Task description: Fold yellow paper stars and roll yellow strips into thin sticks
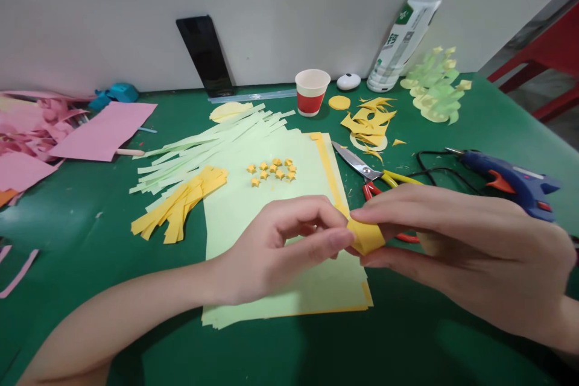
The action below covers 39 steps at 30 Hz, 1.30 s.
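A yellow paper strip (pixel 367 237), bent into folds, is held between my two hands above the right side of the pale green paper sheets (pixel 253 265). My left hand (pixel 284 247) pinches its left end between thumb and fingers. My right hand (pixel 470 259) grips the other side with thumb below and fingers above. Several small folded yellow paper stars (pixel 277 169) lie on the sheets beyond my left hand. To the left are a fan of yellow strips (pixel 181 202) and a spread of pale green strips (pixel 212 142).
Scissors (pixel 362 166), red-handled pliers (pixel 368 190) and a blue glue gun (pixel 511 178) lie near my right hand. Behind stand a paper cup (pixel 311 93), a leaning bottle (pixel 409 30) and a phone (pixel 205 54). Yellow scraps (pixel 371 123) and pink paper (pixel 108 129) lie around.
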Each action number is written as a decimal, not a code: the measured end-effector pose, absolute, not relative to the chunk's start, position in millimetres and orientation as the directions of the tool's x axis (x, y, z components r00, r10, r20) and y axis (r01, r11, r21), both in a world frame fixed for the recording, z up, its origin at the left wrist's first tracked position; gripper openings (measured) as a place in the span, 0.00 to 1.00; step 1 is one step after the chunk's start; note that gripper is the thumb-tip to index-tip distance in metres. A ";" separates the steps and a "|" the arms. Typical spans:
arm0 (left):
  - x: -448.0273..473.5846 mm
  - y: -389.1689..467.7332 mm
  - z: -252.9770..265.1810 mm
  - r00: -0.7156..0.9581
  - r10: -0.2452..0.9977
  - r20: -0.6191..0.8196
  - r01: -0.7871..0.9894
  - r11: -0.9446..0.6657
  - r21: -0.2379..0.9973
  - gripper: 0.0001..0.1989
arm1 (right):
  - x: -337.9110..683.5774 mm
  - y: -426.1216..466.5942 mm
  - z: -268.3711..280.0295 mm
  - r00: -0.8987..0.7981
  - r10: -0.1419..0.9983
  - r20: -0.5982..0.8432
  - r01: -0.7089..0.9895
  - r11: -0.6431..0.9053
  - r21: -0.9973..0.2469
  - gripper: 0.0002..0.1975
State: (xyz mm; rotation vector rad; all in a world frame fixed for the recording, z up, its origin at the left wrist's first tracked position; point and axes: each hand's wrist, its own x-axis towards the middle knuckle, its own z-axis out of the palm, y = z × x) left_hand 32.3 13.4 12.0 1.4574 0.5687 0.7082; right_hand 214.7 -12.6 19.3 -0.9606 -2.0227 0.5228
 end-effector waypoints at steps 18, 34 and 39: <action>24.9 19.0 16.2 0.698 0.340 0.630 0.248 -0.940 0.234 0.12 | 216.4 -14.9 22.7 -0.384 0.786 0.484 0.455 0.617 -0.642 0.05; 28.5 11.9 11.5 0.696 0.574 0.432 0.088 -0.665 0.741 0.07 | 214.4 -19.8 19.3 -0.413 0.643 0.644 0.583 0.731 -0.356 0.08; 26.6 11.7 15.4 0.704 0.662 0.257 0.143 -0.486 0.862 0.11 | 219.6 -13.8 24.2 -0.572 0.623 0.534 0.476 0.782 -0.402 0.08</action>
